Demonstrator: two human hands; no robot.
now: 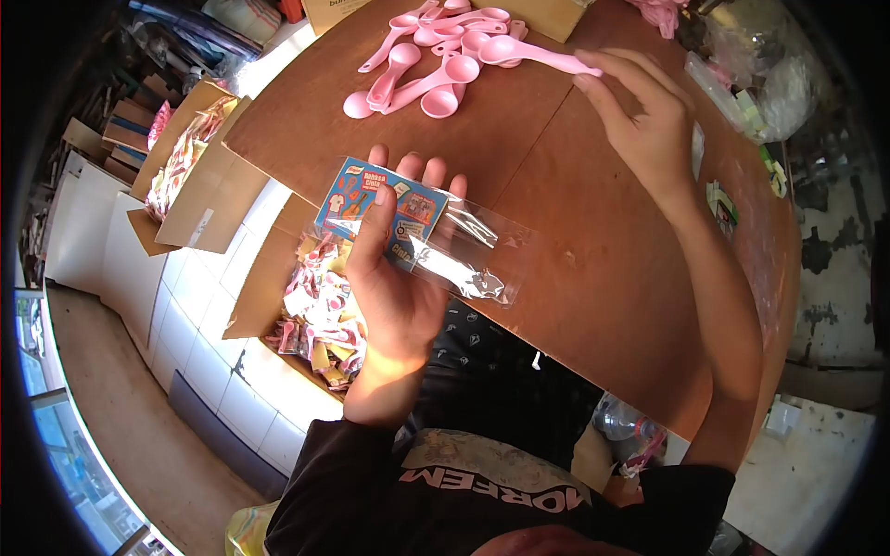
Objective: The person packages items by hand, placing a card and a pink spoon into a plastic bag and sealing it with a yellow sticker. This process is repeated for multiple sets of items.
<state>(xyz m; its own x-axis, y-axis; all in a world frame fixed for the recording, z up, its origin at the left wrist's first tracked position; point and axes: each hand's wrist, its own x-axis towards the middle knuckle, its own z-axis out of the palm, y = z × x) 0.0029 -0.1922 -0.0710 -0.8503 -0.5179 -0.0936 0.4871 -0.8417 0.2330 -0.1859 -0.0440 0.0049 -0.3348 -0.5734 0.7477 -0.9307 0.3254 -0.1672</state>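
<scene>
My left hand (399,269) is palm up over the near edge of the brown table (593,213), its thumb pressing a blue printed card (385,208) and a clear plastic bag (477,255) against the fingers. The bag extends to the right of the palm. At the upper right, my right hand (640,111) pinches the handle end of a pink spoon (528,54) between thumb and fingers. The bowl of that spoon is over a pile of pink spoons (440,100) at the table's far side.
An open cardboard box (255,269) of small filled packets (320,301) stands below the table's left edge. Another box (209,208) with packets is further left. Plastic bags (783,93) lie at the upper right. A cardboard box (542,17) sits behind the spoons.
</scene>
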